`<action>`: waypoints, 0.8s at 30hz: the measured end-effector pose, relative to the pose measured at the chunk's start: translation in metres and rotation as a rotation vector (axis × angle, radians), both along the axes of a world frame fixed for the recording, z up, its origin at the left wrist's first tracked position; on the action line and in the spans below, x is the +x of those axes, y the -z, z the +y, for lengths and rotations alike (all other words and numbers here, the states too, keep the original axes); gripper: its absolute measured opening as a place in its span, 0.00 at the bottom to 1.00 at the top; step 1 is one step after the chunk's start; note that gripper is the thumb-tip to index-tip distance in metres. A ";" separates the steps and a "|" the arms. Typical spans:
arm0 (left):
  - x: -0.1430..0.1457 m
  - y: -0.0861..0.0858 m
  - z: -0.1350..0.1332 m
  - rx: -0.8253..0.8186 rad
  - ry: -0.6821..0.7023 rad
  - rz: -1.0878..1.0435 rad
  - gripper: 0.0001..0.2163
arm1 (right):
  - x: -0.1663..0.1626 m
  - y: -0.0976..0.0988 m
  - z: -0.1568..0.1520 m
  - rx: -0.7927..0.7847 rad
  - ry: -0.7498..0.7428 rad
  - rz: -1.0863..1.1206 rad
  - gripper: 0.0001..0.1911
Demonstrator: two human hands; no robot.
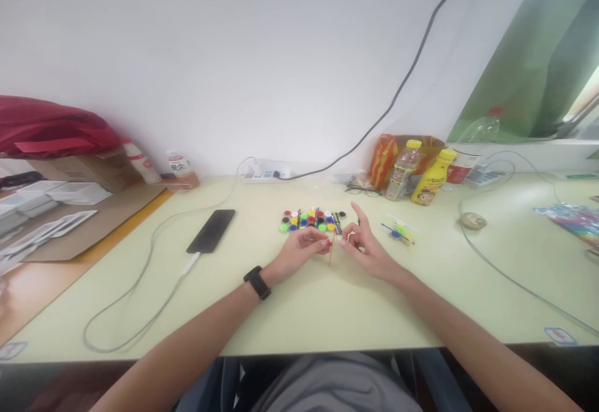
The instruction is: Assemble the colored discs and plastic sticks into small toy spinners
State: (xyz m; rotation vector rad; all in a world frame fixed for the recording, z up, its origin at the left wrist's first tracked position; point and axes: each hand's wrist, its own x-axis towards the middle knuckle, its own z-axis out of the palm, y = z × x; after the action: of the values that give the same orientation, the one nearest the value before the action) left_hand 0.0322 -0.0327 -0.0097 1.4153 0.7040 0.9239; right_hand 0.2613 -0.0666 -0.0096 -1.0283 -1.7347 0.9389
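My left hand (299, 251), with a black watch on its wrist, is curled closed and pinches a thin red stick (331, 253) with a small red piece at its top. My right hand (366, 243) faces it, thumb and a finger pinched at the stick's upper end, index finger raised. Both hands hover just above the pale table (327, 306). Right behind them lies a cluster of small coloured round pieces and sticks (312, 220). A small assembly of blue stick and green pieces (399, 232) rests to the right of my right hand.
A black phone (211, 230) on a white cable lies at the left. Bottles (433, 178) and a snack bag stand at the back by the wall, near a power strip (266, 173). Boxes and a red bag (51, 126) fill the far left. Cables loop across the right.
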 end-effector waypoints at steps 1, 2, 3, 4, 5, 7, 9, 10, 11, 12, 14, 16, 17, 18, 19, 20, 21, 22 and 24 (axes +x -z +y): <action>0.000 0.000 0.000 0.001 0.002 0.002 0.16 | 0.001 -0.001 0.000 -0.022 -0.020 -0.009 0.24; 0.000 0.000 0.000 0.002 0.003 0.004 0.17 | 0.002 -0.003 0.000 -0.057 -0.068 -0.027 0.22; 0.000 -0.001 0.000 0.005 0.003 0.004 0.17 | 0.004 -0.005 0.001 -0.101 -0.134 -0.048 0.27; 0.000 -0.001 -0.001 0.006 -0.001 0.003 0.17 | 0.006 -0.007 0.001 -0.147 -0.204 -0.064 0.34; 0.000 -0.002 -0.001 0.006 -0.004 0.003 0.17 | 0.008 -0.009 0.002 -0.183 -0.259 -0.072 0.38; 0.000 -0.003 -0.001 0.005 -0.013 0.006 0.17 | 0.010 -0.011 0.003 -0.205 -0.279 -0.060 0.38; 0.000 -0.002 -0.001 0.007 -0.014 0.006 0.17 | 0.010 -0.012 0.003 -0.188 -0.227 -0.034 0.33; 0.000 -0.002 -0.001 0.009 -0.012 0.005 0.17 | 0.009 -0.012 0.003 -0.191 -0.207 -0.022 0.30; 0.000 -0.001 -0.001 0.012 -0.009 0.003 0.16 | 0.008 -0.012 0.003 -0.203 -0.195 -0.009 0.28; 0.000 -0.001 0.000 0.016 -0.005 0.000 0.16 | 0.007 -0.011 0.002 -0.221 -0.190 0.006 0.25; 0.000 0.001 0.001 0.021 0.005 -0.002 0.16 | 0.004 -0.010 0.002 -0.249 -0.187 0.037 0.23; 0.000 0.002 0.001 0.025 0.017 0.000 0.16 | 0.002 -0.010 0.001 -0.257 -0.189 0.062 0.22; -0.001 0.003 0.001 0.026 0.023 0.005 0.15 | 0.001 -0.009 0.001 -0.256 -0.193 0.071 0.22; -0.001 0.003 0.002 0.025 0.029 0.011 0.15 | 0.000 -0.009 0.001 -0.256 -0.194 0.078 0.22; -0.001 0.003 0.001 0.023 0.037 0.017 0.15 | 0.000 -0.009 0.001 -0.255 -0.195 0.085 0.21; -0.002 0.003 0.001 0.022 0.047 0.022 0.15 | 0.000 -0.010 0.001 -0.254 -0.195 0.093 0.21; -0.002 0.003 0.001 0.023 0.059 0.024 0.15 | -0.001 -0.010 0.000 -0.253 -0.194 0.104 0.20; -0.002 0.003 0.000 0.026 0.073 0.024 0.15 | -0.001 -0.011 0.000 -0.252 -0.196 0.114 0.20; -0.003 0.003 0.000 0.036 0.097 0.016 0.16 | -0.001 -0.012 -0.001 -0.252 -0.207 0.137 0.19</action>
State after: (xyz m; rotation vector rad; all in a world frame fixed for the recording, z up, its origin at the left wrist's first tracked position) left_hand 0.0295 -0.0329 -0.0124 1.4772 0.6279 0.8533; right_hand 0.2605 -0.0672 0.0029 -0.9284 -1.6584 1.3558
